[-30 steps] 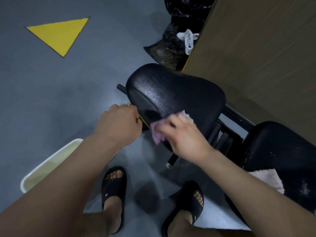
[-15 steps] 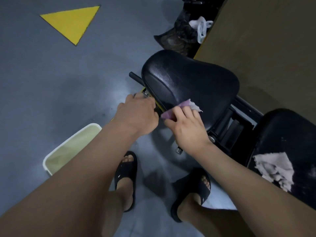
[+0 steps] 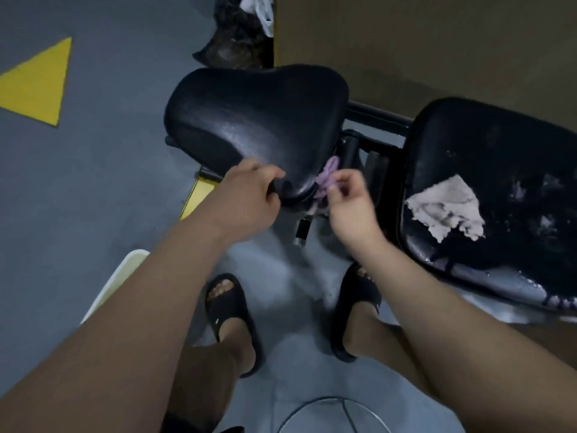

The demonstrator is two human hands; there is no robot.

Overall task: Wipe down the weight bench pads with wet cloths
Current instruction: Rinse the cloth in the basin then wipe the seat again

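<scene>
**Wiping is moving round to the near right corner of the seat pad**

Nearest the camera, at lower left, the white plastic tub [image 3: 123, 271] is being cut off by the left forearm, so its contents are not showing.

Above it, at centre frame, the left hand [image 3: 249, 195] is now curling its fingers over the near edge of the rounded black vinyl seat pad [image 3: 249, 120], having come up from the frame below it. The right hand [image 3: 351, 204] is pinching the crumpled purple cloth [image 3: 326, 179], which has slid from the pad's near left side to its near right corner. That suggests the front rim is nearly covered.

The right hand is blurring with motion, and the cloth's lower end is disappearing under the pad.

Further right, the second black pad [image 3: 515, 170] is running out of frame, carrying a pale pinkish-grey rag [image 3: 445, 210]. Whether its white flecks are droplets or wear is hard to tell.
</scene>
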